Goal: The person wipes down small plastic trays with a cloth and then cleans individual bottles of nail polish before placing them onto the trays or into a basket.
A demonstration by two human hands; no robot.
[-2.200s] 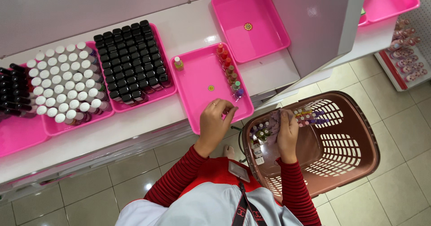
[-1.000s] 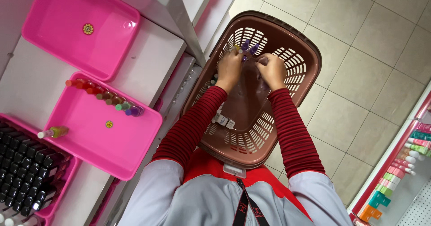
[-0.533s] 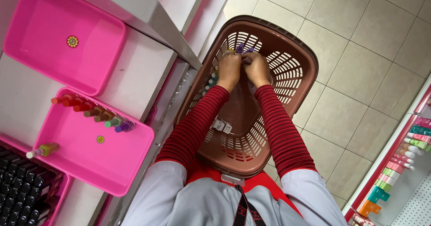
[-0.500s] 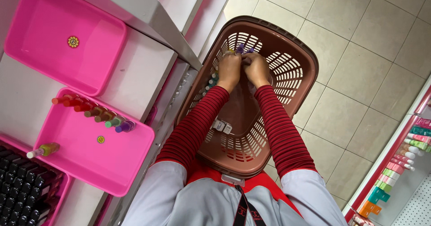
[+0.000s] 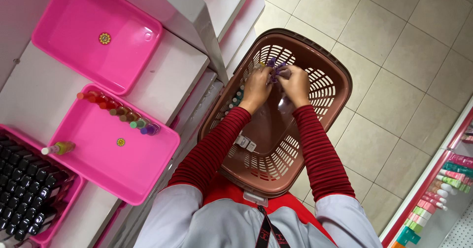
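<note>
Hands, left hand (image 5: 257,86) and right hand (image 5: 295,84), pinch small purple bottles (image 5: 272,69), seemingly pointing away, over brown basket (image 5: 335,75)

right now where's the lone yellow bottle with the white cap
In the head view the yellow bottle lies at the far left, on the left edge of the nearer pink tray, beside the black-capped bottles and apart from the coloured row.
</note>
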